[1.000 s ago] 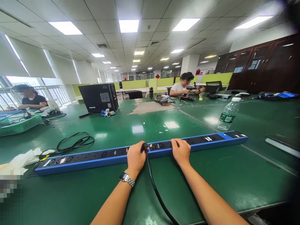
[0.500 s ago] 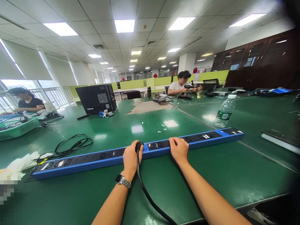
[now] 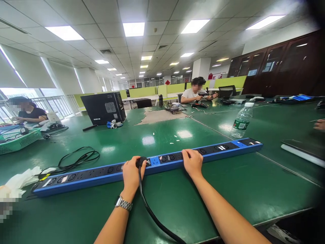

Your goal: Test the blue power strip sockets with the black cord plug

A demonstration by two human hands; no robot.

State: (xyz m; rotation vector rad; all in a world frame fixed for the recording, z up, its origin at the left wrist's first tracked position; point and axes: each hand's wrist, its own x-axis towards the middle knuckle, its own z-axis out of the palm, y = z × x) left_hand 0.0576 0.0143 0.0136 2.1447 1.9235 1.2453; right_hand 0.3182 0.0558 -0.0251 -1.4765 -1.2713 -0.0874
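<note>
A long blue power strip (image 3: 223, 149) with black sockets lies across the green table (image 3: 177, 200) in front of me. My left hand (image 3: 132, 174), a watch on its wrist, is closed round a black plug (image 3: 141, 161) held at the strip's top face. The plug's black cable (image 3: 152, 213) runs down toward me. My right hand (image 3: 193, 163) rests on the strip a little to the right, fingers curled over its far edge.
A water bottle (image 3: 241, 121) stands behind the strip's right end. A coiled black cable (image 3: 76, 158) and white cloth (image 3: 24, 176) lie at left. Farther back are a black computer case (image 3: 103, 107), a green basket (image 3: 19, 140), and seated people. Another person's fingers (image 3: 320, 125) show at the right edge.
My left hand has carried the black plug leftward along the strip, from one socket position to another. My right hand has stayed in place on the strip.
</note>
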